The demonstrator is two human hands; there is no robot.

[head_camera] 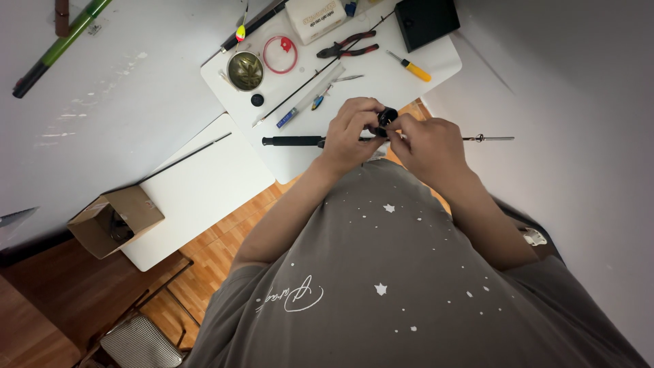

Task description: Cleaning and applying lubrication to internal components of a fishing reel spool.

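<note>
Your left hand [354, 133] and right hand [429, 146] both pinched shut on black reel [386, 117]; open cardboard box [116, 219] at eight o'clock, contents unclear.

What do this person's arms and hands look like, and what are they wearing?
Both hands, the left hand and the right hand, are bare: no gloves, rings or watch visible. The forearms are uncovered. The grey short-sleeved T-shirt has small white stars, specks and a white emblem.
</note>
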